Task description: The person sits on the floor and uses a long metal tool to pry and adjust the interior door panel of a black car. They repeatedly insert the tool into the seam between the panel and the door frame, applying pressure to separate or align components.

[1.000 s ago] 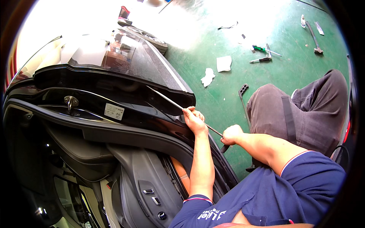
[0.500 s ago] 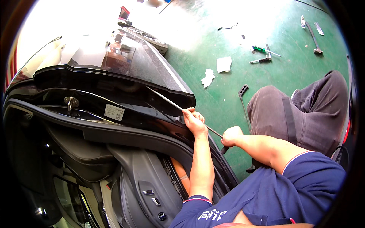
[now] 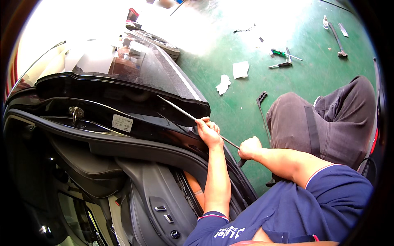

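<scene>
Nearest the camera, the right hand (image 3: 249, 147) is curled into a tight fist around the dark handle end of a long thin metal rod (image 3: 186, 114), which runs up toward ten o'clock. Just beyond it, the left hand (image 3: 208, 132) closes narrowly on the same rod partway along, fingers wrapped over the shaft and resting against the black edge of the car door (image 3: 123, 135). The rod's far tip slips under the dark trim at the base of the window glass (image 3: 123, 65). On the door's end face sit one metal latch loop (image 3: 76, 113) and one white label (image 3: 122, 122), side by side. At three o'clock lies the person's bent knee in grey trousers (image 3: 324, 119), and just left of it one black long-handled tool (image 3: 262, 110) rests on the green floor (image 3: 230, 102). Farther out, toward one o'clock, two white scraps of paper (image 3: 240, 69) lie near each other, then two screwdrivers (image 3: 283, 59) close together, and farthest of all one hammer (image 3: 338, 41).
</scene>
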A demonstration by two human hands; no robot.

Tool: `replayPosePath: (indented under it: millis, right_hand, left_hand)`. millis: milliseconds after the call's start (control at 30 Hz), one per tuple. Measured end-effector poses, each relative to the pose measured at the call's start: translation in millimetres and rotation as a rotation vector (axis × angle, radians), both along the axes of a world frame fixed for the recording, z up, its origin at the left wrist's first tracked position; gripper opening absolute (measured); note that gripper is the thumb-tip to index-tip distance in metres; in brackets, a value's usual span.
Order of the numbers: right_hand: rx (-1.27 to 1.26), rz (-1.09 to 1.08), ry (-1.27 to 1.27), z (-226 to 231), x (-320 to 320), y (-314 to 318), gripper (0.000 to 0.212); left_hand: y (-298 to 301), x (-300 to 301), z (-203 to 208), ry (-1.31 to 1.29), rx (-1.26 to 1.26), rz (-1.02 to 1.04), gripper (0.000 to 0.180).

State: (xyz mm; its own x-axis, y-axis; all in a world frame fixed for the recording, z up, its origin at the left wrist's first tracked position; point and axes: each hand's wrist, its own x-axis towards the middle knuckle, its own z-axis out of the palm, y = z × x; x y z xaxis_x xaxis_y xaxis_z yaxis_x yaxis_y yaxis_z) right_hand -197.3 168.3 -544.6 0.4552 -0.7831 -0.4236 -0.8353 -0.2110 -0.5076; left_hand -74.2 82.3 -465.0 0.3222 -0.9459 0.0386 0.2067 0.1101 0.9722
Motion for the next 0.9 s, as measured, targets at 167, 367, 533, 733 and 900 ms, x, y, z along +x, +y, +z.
replayPosePath:
  millis: [167, 367, 533, 733, 900]
  right_hand:
    - [0.059, 0.025, 0.008, 4, -2, -6, 0.041]
    - [0.064, 0.082, -0.002, -3, -1, -12, 0.042]
    - [0.054, 0.117, -0.005, -5, -2, -15, 0.042]
    - [0.036, 0.133, -0.030, -7, -4, -16, 0.045]
    - [0.045, 0.136, -0.025, -4, -6, -17, 0.044]
  left_hand:
    - [-2, 0, -3, -0.008, 0.004, 0.007, 0.050]
    - [-4, 1, -4, -0.004, 0.002, 0.002, 0.050]
    - [-4, 1, -3, -0.002, 0.002, 0.003, 0.049]
    - [-3, -1, -3, -0.008, 0.008, 0.008, 0.050]
    - [-3, -1, -2, 0.000, 0.008, 0.000, 0.050]
